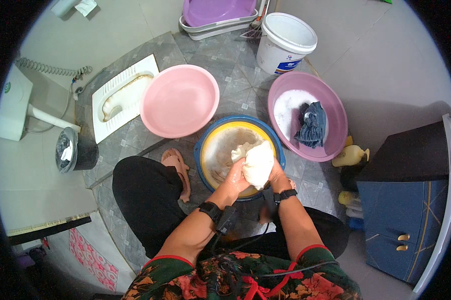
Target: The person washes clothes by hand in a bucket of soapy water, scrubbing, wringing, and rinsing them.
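A bunched, wet-looking white cloth (259, 164) is gathered between my two hands. My left hand (237, 176) grips its left side, and my right hand (276, 174) closes on its right side, with most fingers hidden by the fabric. Both are held over a yellow basin (220, 129) containing cloudy, sudsy water. That basin sits inside a blue basin (199, 159) on the floor between my feet. To the right, a purple basin (334, 105) holds white foam and a dark blue denim garment (311, 125).
A pink basin (180, 100) stands front left, overlapping a squat toilet (100, 127). Behind are a white bucket (280, 56) and stacked basins (218, 31). A black bin (88, 152) is at left; a yellow bottle (348, 156) and a blue cabinet (393, 215) are at right.
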The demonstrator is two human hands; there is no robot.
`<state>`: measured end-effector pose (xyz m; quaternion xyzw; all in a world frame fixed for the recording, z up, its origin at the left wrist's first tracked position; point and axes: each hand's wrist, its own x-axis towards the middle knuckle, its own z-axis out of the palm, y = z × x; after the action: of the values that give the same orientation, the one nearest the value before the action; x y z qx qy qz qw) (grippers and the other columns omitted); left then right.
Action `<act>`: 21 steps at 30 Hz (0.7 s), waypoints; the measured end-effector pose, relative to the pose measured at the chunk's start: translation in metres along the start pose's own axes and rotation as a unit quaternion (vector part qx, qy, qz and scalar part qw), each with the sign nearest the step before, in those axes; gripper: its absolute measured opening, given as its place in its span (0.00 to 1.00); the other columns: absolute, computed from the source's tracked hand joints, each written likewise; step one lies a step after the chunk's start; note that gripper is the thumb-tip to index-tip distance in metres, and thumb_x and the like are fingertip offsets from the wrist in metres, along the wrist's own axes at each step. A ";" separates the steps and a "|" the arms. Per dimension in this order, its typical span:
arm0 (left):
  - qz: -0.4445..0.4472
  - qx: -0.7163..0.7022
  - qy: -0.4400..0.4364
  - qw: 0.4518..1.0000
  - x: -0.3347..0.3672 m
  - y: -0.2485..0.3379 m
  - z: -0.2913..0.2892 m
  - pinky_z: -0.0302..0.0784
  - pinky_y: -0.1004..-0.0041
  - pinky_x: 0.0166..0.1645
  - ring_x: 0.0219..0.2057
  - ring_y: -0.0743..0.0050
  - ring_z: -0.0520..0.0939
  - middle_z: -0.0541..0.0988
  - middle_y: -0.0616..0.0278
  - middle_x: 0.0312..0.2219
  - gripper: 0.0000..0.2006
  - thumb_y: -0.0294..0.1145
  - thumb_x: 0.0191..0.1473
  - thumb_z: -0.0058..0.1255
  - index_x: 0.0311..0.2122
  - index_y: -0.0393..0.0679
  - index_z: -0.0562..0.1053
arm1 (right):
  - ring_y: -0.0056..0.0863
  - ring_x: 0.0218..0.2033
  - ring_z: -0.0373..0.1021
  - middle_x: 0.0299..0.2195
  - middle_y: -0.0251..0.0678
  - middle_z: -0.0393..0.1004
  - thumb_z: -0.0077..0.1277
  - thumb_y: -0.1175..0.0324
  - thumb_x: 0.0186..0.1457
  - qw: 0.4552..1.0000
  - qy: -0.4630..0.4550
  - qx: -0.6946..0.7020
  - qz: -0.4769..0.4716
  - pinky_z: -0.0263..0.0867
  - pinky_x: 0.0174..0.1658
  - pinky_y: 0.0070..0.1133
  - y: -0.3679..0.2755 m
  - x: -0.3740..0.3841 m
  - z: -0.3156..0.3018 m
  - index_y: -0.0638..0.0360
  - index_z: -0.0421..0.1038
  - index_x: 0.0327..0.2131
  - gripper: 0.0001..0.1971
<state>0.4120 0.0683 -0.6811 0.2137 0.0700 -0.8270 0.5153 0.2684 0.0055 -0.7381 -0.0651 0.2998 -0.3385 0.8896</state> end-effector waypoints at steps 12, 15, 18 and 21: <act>-0.029 0.051 0.044 0.997 -0.001 0.029 -0.012 0.65 0.57 0.58 0.51 0.56 0.72 0.70 0.56 0.51 0.28 0.51 0.57 0.34 0.55 0.42 0.64 | 0.40 0.40 0.73 0.40 0.45 0.74 0.42 0.57 0.57 0.993 0.025 0.006 -0.118 0.69 0.47 0.32 -0.011 -0.015 0.095 0.65 0.66 0.48 0.23; 0.032 0.081 0.033 0.996 0.000 0.040 -0.027 0.61 0.51 0.59 0.54 0.56 0.69 0.68 0.56 0.54 0.29 0.55 0.58 0.31 0.57 0.46 0.62 | 0.39 0.39 0.73 0.39 0.44 0.74 0.44 0.60 0.55 0.988 0.050 -0.005 -0.143 0.70 0.46 0.31 -0.011 -0.015 0.123 0.65 0.68 0.46 0.20; -0.048 0.102 0.095 0.989 -0.009 0.051 -0.005 0.59 0.43 0.57 0.56 0.56 0.66 0.66 0.57 0.55 0.29 0.58 0.58 0.30 0.58 0.51 0.61 | 0.38 0.37 0.73 0.38 0.43 0.74 0.46 0.63 0.53 0.961 0.121 -0.101 -0.227 0.70 0.44 0.30 -0.021 -0.018 0.133 0.64 0.68 0.45 0.18; -0.123 0.009 -0.057 0.991 -0.015 0.051 0.002 0.58 0.41 0.56 0.56 0.56 0.65 0.65 0.59 0.55 0.30 0.60 0.57 0.29 0.58 0.53 0.61 | 0.35 0.37 0.73 0.37 0.41 0.74 0.47 0.65 0.53 0.969 0.095 -0.038 -0.224 0.70 0.43 0.28 -0.018 -0.012 0.132 0.64 0.68 0.45 0.17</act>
<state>0.4620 0.0565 -0.6678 0.1606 0.0583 -0.8954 0.4111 0.3279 -0.0120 -0.6193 -0.1322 0.3734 -0.5219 0.7554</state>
